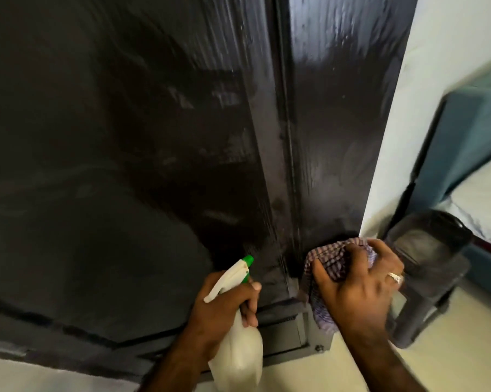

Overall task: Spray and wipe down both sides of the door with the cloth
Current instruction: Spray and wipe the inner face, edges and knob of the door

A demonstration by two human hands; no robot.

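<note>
The door looks glossy and dark, streaked with wet smears (wood grain shows faintly). The cloth is soft checked fabric. The spray bottle is translucent plastic.

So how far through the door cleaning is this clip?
Done: the dark door shows wet streaks and smears down its face. In hand: the right hand presses the checked cloth low on the door near its edge, while the left hand grips the spray bottle. Left: the door's other side is not visible here.
</note>
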